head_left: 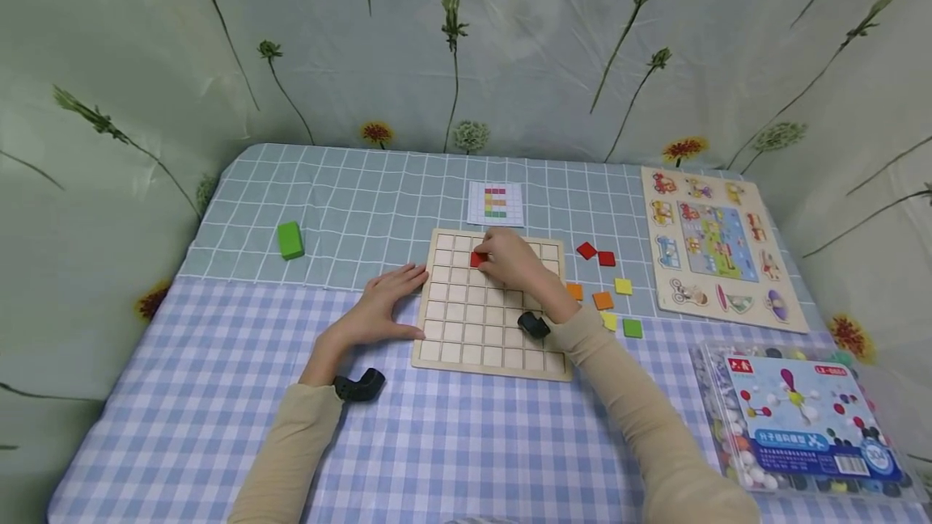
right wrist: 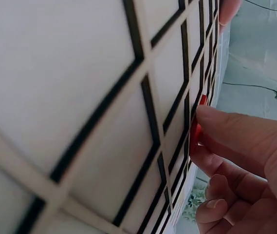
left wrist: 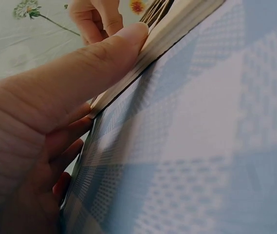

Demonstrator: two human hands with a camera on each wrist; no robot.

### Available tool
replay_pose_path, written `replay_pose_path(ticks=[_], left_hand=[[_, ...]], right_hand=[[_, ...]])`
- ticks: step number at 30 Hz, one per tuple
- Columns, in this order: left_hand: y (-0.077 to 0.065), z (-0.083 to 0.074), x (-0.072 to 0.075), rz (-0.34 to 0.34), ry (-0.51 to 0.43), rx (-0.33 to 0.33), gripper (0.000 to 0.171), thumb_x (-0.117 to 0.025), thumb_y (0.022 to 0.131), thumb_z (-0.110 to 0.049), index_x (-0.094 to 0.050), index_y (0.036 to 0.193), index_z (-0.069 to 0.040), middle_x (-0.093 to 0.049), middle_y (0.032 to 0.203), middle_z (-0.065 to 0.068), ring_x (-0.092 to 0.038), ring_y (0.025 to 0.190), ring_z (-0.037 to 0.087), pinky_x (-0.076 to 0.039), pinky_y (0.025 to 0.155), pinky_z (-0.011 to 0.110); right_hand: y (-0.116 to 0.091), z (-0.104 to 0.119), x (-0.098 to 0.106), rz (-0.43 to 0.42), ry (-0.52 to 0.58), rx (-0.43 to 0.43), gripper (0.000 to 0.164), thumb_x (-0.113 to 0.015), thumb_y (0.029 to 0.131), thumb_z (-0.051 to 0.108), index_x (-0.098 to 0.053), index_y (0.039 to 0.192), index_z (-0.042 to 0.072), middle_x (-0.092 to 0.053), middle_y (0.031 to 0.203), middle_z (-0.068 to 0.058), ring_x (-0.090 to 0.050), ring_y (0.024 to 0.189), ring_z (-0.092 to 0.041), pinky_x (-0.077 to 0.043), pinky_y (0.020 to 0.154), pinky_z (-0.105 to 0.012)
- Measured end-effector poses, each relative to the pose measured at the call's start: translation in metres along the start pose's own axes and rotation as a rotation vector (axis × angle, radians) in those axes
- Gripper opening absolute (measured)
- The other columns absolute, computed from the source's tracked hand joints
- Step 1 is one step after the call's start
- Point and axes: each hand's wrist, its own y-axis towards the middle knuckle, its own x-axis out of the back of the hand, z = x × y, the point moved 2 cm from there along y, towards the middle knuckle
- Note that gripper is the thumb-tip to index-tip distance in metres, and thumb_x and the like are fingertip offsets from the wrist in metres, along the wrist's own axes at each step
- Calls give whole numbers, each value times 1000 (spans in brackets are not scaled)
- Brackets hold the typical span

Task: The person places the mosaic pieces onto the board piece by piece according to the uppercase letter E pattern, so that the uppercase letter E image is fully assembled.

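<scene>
A wooden grid board with square cells lies in the middle of the table. My right hand is over its upper part, thumb and fingers pinching a red square tile at the cells. In the head view, red shows just below those fingertips, partly covered by the hand. Spread along the board's left edge, my left hand has fairly straight fingers, the thumb touching the wooden side. Behind the board lies a pattern card with coloured squares on a grid.
Right of the board lie loose tiles: red, orange, yellow and green. Farther right are a wooden picture puzzle and a clear box of molecule-model parts. A green block stands at the back left.
</scene>
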Motion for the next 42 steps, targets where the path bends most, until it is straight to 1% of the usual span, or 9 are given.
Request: replay_pose_path(ticks=[5,9,12,20,25,28,32,37,42], left_hand=[[1,0,-2,-6,-6,4,94,-82,66,-38,-38,143,-5,-35,151,13,-25,143,33,-21,106,56],[0,0,-2,-14,-15,3,94,-82,66,-37,-39,143,-5,-36,151,13,-26,142,33,-21,104,56],[0,1,-1,-22,-18,3,94,-82,66,-36,-39,142,-5,-36,151,13,-26,142,33,-22,103,55],[-1,2,-2,-30,-19,-1,94,-83,65,-38,-40,142,-5,-36,151,12,-27,142,32,-22,103,54],[-1,1,-2,-29,-10,7,94,-82,66,-38,-39,143,-6,-36,151,12,-26,142,32,-22,103,54],[-2,1,-3,-31,-6,9,94,-82,66,-39,-39,143,-6,-36,151,12,-27,142,32,-22,103,54],[-2,2,-4,-37,-6,9,95,-82,65,-39,-39,143,-7,-37,151,12,-27,142,32,-22,103,54],[-1,2,-4,-40,-6,2,95,-83,65,-39,-39,143,-6,-37,151,13,-27,142,32,-22,103,54],[-1,2,-4,-42,-4,3,95,-83,65,-38,-40,142,-6,-37,150,13,-27,142,32,-22,103,55]], right_hand=[[-5,-3,2,-9,18,-10,24,-65,86,11,-70,108,2,-65,99,-13,-58,89,-23,-48,78,-32],[-15,-8,7,-34,39,-45,27,-62,87,10,-68,112,0,-65,108,-15,-61,100,-26,-50,84,-35],[-24,-14,12,-70,46,-83,29,-63,87,10,-67,113,-1,-64,112,-16,-60,103,-28,-50,85,-38],[-52,-40,26,-188,80,-155,27,-65,85,8,-68,109,-4,-65,107,-19,-60,101,-34,-50,85,-43],[-67,-60,30,-227,90,-208,27,-64,86,8,-68,109,-5,-65,105,-20,-59,98,-35,-49,83,-45],[-75,-74,31,-256,88,-237,27,-64,85,7,-67,109,-5,-65,103,-22,-60,90,-33,-48,77,-43],[-83,-87,33,-291,62,-275,27,-65,84,6,-68,108,-6,-65,101,-24,-60,86,-35,-48,75,-44],[-91,-99,35,-297,70,-352,28,-64,84,6,-67,108,-8,-65,102,-25,-61,89,-38,-51,78,-46],[-95,-105,36,-292,92,-417,29,-63,86,7,-65,110,-9,-64,104,-26,-59,92,-38,-49,83,-47]])
